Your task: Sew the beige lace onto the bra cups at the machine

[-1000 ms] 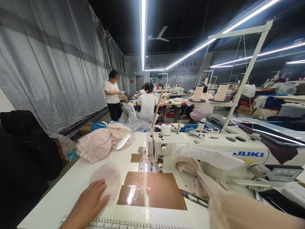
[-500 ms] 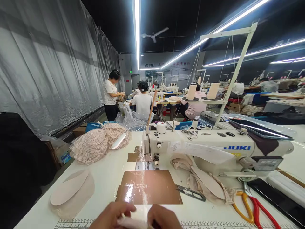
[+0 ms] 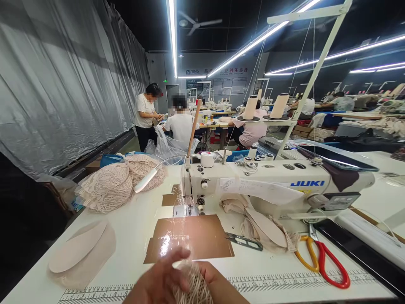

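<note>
At the bottom middle, a beige openwork lace piece (image 3: pixel 193 288) is bunched between my two hands. My left hand (image 3: pixel 160 276) is closed on its left side with bent fingers, the upper ones raised and slightly blurred. Against the right side of the lace, my right hand (image 3: pixel 218 283) grips it, with most of its fingers hidden. Just beyond my hands lies a shiny brown sheet (image 3: pixel 193 236) on the white table, in front of the sewing machine (image 3: pixel 253 179). Black thread snips (image 3: pixel 245 242) touch the sheet's right edge.
Beige oval pads on thin fabric (image 3: pixel 82 253) lie at left, below a lace pile (image 3: pixel 109 185). Gathered beige pieces (image 3: pixel 264 226) rest under the machine arm. Red-and-yellow-handled scissors (image 3: pixel 330 264) lie right. A printed ruler (image 3: pixel 253 282) runs along the front. Other people work farther back.
My hands have turned the beige piece so its lace side shows, and my left fingers have lifted. The camera view has shifted, moving the table's contents left and slightly up in the picture.
</note>
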The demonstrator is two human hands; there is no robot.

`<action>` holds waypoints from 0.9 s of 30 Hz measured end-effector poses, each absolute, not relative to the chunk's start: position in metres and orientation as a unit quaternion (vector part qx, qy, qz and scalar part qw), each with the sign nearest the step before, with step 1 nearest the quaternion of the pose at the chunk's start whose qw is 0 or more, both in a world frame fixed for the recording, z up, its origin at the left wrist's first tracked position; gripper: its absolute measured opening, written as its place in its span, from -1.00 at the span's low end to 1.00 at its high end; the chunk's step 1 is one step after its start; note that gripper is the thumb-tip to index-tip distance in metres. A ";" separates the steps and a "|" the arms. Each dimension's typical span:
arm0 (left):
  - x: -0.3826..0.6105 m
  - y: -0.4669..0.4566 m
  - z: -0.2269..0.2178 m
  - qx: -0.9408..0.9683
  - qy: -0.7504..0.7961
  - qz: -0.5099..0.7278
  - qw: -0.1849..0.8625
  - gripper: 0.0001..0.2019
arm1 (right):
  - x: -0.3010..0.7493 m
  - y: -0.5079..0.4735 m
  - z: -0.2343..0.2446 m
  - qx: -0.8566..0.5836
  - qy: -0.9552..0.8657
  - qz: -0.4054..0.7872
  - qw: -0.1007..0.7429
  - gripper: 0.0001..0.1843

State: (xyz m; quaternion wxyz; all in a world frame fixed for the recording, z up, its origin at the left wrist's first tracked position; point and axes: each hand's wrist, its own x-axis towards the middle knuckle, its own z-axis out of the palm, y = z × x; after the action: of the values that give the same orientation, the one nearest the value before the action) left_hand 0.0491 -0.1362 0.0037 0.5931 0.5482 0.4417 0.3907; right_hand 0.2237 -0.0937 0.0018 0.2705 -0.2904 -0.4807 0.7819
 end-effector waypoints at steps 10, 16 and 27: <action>0.036 -0.132 0.001 0.420 0.403 0.378 0.720 -0.35 | 0.232 -0.082 -0.004 -0.291 -0.354 0.793 0.402 -0.63; 0.034 -0.132 -0.004 0.326 0.462 0.433 0.702 -0.67 | 0.239 -0.073 -0.017 -0.339 -0.387 0.679 0.525 -0.53; 0.063 -0.120 -0.006 0.105 0.441 0.616 0.644 -0.47 | 0.245 -0.075 -0.020 -0.362 -0.553 0.592 0.462 -0.46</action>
State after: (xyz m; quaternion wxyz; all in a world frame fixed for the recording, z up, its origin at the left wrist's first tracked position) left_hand 0.0628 -0.1202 -0.0056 0.6438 0.1048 0.4414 0.6163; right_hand 0.2455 -0.0754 -0.0204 0.4622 -0.3617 -0.5528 0.5915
